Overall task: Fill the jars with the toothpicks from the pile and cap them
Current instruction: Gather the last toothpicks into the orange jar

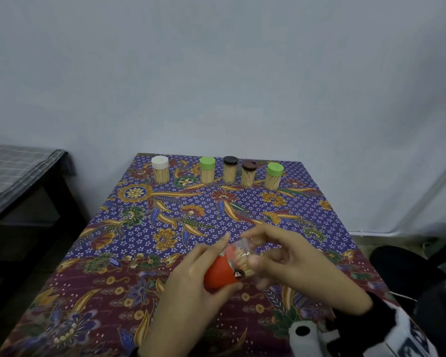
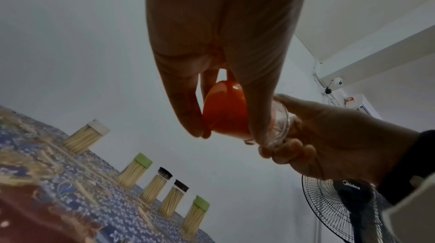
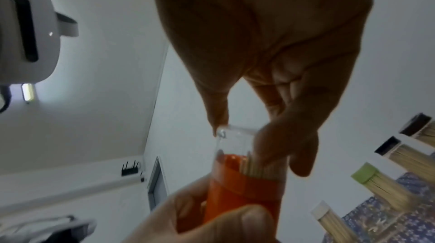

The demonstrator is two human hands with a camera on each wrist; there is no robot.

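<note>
Above the near part of the table I hold a clear jar (image 1: 243,249) with toothpicks (image 1: 242,264) inside, tilted on its side. My left hand (image 1: 204,274) grips the orange cap (image 1: 220,273) sitting on the jar's mouth; the wrist views show the same orange cap (image 2: 223,113) (image 3: 242,195). My right hand (image 1: 278,258) curls round the clear jar (image 2: 280,126) (image 3: 235,142) at its bottom end. Several capped, filled jars stand in a row at the far edge: white cap (image 1: 160,163), green cap (image 1: 207,163), black cap (image 1: 230,161), brown cap (image 1: 249,165), green cap (image 1: 275,169).
A floral tablecloth (image 1: 165,228) covers the table. A dark bench with a checked cover (image 1: 18,176) stands to the left. A black-and-white soft object (image 1: 345,333) lies at the near right corner. A standing fan (image 2: 341,208) shows in the left wrist view.
</note>
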